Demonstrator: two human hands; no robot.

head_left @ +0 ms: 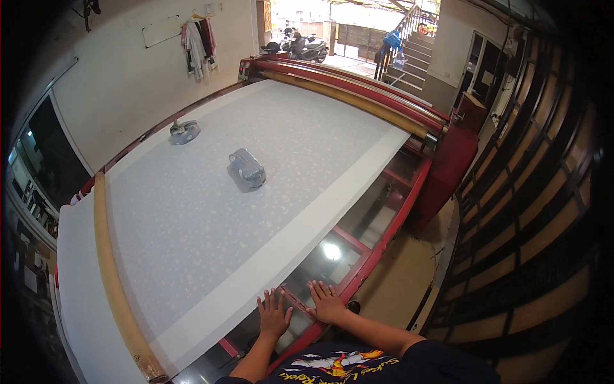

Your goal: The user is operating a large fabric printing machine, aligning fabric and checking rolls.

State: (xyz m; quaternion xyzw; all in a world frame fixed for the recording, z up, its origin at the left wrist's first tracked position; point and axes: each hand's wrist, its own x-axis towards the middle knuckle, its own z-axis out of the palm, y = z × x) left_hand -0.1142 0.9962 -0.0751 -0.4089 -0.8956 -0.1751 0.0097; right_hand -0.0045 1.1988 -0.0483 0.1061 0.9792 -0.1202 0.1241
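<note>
My left hand (274, 315) lies flat at the near edge of a wide white sheet (268, 257), its fingers spread and nothing in them. Just to its right, my right hand (327, 303) rests with fingers apart by the red frame (366, 272) and its glass panels. Under the white sheet a pale patterned layer (192, 198) shows through. On top sit two plastic-wrapped bundles: a grey one (247, 169) near the middle and a smaller one (184, 132) toward the far left. Neither hand touches them.
A long cardboard tube (114, 281) lies across the sheet's left side. Rollers (345, 96) span the far end, beside a red machine housing (451, 160). A dark metal grille (531, 211) stands at the right. Clothes (199, 48) hang on the wall; motorcycles (304, 48) stand outside.
</note>
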